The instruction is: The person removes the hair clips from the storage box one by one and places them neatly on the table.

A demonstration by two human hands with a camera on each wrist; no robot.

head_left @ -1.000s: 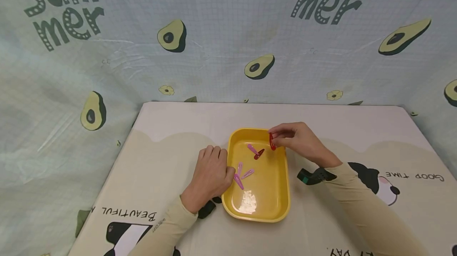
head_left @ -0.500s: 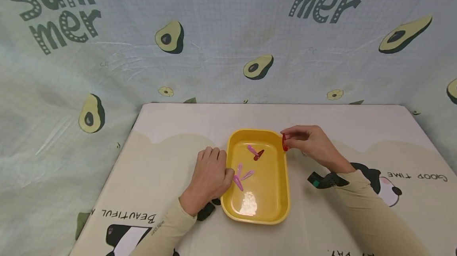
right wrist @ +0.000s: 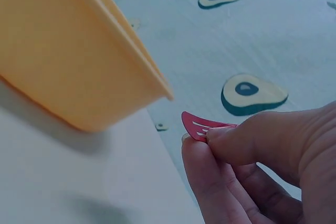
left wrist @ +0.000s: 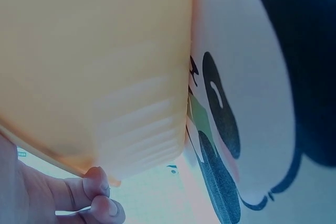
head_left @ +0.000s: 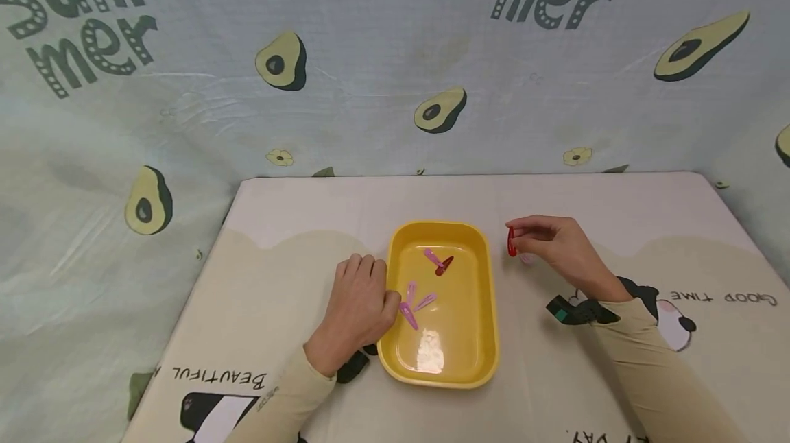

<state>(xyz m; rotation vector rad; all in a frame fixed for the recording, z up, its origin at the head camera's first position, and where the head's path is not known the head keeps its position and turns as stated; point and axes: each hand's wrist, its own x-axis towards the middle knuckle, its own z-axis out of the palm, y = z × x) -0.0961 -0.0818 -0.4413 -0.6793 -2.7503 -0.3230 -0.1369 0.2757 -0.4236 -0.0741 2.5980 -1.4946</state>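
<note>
A yellow tray (head_left: 487, 306) stands on the table. Its left rim is gripped by my left hand (head_left: 358, 306), whose fingertips (left wrist: 97, 182) show under the lip in the left wrist view. Inside the tray lie several pink snap hair clips (head_left: 408, 316); at the far end a dark red hair clip (head_left: 444, 265) touches one of the pink ones. Off the tray's right side, my right hand (head_left: 558, 247) pinches a red hair clip (head_left: 511, 242) between thumb and fingers, above the table. The right wrist view shows that red clip (right wrist: 197, 126) close up, its slotted end sticking out.
A printed cloth (head_left: 296, 210) with cartoon dogs and lettering covers the table. Behind it hangs an avocado-patterned curtain (head_left: 370, 73). Dark camera straps sit at both wrists, the right one (head_left: 580, 310) beside the cuff.
My right hand has carried the red hair clip from over the tray's far right corner out past the right rim. The left hand keeps its grip, and the tray's clips lie as before.
</note>
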